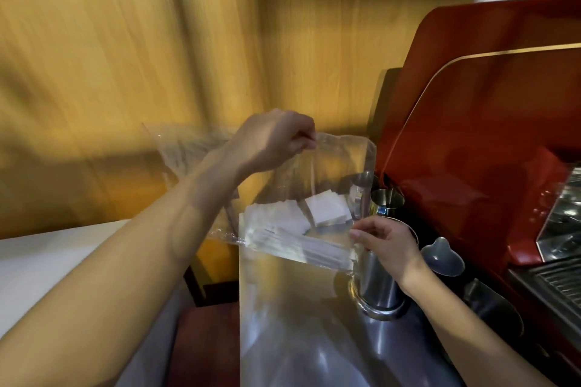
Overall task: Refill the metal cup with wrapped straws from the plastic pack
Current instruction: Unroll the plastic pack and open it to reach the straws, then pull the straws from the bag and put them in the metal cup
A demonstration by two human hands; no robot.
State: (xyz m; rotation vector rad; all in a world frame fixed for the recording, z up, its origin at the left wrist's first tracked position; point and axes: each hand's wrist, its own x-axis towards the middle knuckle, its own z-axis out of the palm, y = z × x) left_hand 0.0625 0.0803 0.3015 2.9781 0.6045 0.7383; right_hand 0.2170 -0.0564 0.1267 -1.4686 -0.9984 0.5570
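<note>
A clear plastic pack (pixel 338 166) hangs in the air over the steel counter, blurred by motion. My left hand (pixel 276 140) pinches its upper edge. My right hand (pixel 388 242) grips its lower right corner. Several white wrapped straws (pixel 298 243) lie slanted in the pack's bottom. A tall metal cup (pixel 382 287) stands on the counter directly under my right hand, its mouth hidden by the hand and the pack.
A red espresso machine (pixel 490 122) fills the right side. Smaller metal cups (pixel 388 198) stand behind the pack, beside a stack of white napkins (pixel 327 207). A metal spoon-shaped piece (pixel 441 256) lies right of the cup. A wooden wall (pixel 125 72) is behind.
</note>
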